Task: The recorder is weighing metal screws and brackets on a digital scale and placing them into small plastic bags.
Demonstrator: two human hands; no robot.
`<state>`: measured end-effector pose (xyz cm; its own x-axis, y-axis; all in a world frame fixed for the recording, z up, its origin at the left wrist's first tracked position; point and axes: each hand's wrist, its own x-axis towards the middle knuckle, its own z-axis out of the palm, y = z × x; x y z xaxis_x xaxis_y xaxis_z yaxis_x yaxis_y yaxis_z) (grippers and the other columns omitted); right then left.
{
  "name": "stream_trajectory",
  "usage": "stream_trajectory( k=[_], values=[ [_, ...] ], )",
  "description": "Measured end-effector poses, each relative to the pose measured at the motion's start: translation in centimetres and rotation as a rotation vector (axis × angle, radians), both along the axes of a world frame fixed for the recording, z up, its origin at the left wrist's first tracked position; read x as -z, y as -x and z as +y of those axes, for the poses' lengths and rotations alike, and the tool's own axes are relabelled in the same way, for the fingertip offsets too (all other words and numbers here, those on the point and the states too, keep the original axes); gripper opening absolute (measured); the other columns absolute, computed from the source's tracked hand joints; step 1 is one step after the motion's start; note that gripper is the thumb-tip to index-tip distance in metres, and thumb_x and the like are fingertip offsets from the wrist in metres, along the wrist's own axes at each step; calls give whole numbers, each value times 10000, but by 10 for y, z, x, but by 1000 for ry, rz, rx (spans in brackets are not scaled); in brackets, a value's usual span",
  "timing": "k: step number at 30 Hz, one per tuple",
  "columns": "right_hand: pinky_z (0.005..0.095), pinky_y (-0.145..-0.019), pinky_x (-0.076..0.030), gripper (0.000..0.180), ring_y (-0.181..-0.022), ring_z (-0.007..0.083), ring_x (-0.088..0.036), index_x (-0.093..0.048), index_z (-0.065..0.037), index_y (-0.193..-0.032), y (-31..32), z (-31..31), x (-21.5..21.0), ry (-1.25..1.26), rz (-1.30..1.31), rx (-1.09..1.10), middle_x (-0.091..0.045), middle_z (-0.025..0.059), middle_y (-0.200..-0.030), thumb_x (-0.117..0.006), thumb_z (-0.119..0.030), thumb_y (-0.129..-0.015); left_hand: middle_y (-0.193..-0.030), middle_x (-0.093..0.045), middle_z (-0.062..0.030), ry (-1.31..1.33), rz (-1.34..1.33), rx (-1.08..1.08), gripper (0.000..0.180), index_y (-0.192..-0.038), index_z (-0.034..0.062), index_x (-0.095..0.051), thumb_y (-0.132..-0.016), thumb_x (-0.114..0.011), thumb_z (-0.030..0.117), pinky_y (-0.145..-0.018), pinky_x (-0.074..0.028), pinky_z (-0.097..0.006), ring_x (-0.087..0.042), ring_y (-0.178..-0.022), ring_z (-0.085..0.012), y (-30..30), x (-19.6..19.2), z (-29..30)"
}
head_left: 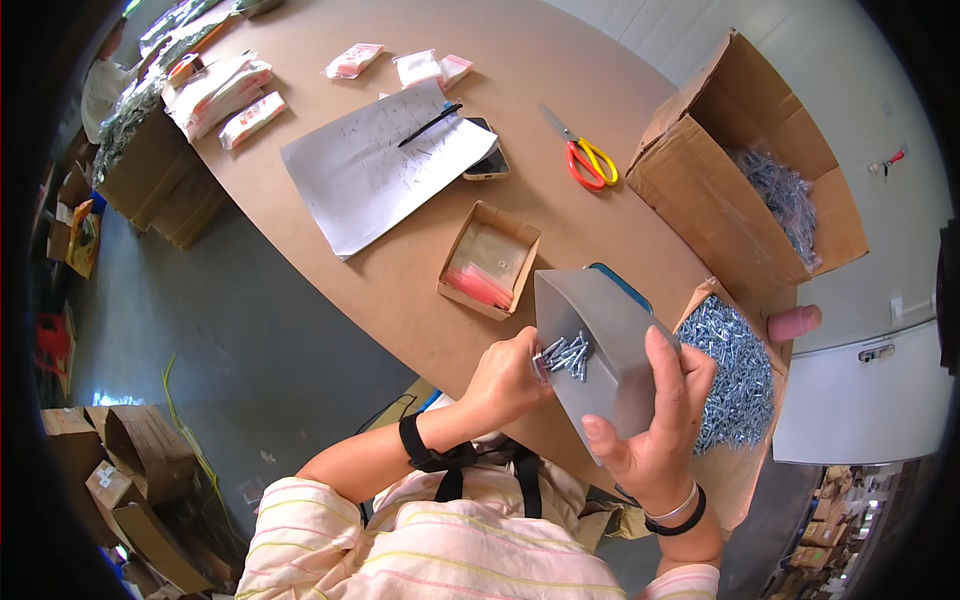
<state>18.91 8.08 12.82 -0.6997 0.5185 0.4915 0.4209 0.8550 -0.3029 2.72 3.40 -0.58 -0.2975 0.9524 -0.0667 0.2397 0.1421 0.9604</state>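
Small silvery metal screws [567, 357], lying in the grey plastic scoop [614, 365] my right hand [660, 432] holds; probably slippery and light, best grabbed by the shanks; my left hand [505, 375] curls at its lip, can't tell around what; beyond, a shallow brown cardboard box [461, 247].

The container [612, 375] is grey, the screws [568, 357] in it silvery. The desk [550, 75] is plain brown; the scissors [573, 137] have one red and one yellow handle. The shirt [470, 560] is pale pink with yellow and deeper pink stripes.
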Motion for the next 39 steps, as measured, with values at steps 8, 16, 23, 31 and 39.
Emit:
stream_trajectory(
  k=[8, 16, 23, 31, 39],
  values=[
    [413, -735, -462, 857, -953, 322, -463, -512, -101, -1439, -5, -9, -5, -63, -56, -15, -421, 193, -1151, -809, -567, -784, -816, -661, -236, -116, -38, -25, 382, -924, -15, -538, -656, -793, 81, -727, -512, -492, -644, -837, -452, -3, 14, 2],
    [418, -740, -443, 834, -964, 308, -455, -543, -142, -1391, -19, -15, 3, -83, -31, -139, -393, 166, -1156, -837, -587, -749, -778, -666, -175, -313, -96, -50, 369, -909, -1, -552, -693, -838, 87, -633, -520, -430, -673, -697, -333, 0, 16, -4],
    [401, -1037, -426, 850, -1225, 273, -478, -268, -44, -1449, -91, -12, 23, 86, 342, 418, -372, 189, -1391, -765, -410, -864, -741, -510, -69, -246, 20, -54, 591, -964, 57, -454, -695, -950, 230, -589, -465, -352, -482, -642, -193, 4, 27, -4],
    [454, -1076, -371, 840, -1246, 339, -452, -314, -5, -1455, -274, -49, 95, -183, 69, 1443, -416, 253, -1314, -803, -357, -870, -1152, -308, -80, -245, -271, -8, 726, -1269, 85, -268, -835, -792, 340, -1047, -258, -358, -333, -1096, -206, 24, 40, -28],
    [505, -1040, -378, 893, -1231, 437, -400, -369, -48, -1473, -246, -31, 133, -87, 28, 1482, -399, 287, -1280, -849, -393, -804, -1176, -330, -94, -167, -218, -9, 715, -1336, 81, -265, -897, -718, 418, -1076, -246, -377, -338, -1135, -208, 24, 50, -28]
  ],
)
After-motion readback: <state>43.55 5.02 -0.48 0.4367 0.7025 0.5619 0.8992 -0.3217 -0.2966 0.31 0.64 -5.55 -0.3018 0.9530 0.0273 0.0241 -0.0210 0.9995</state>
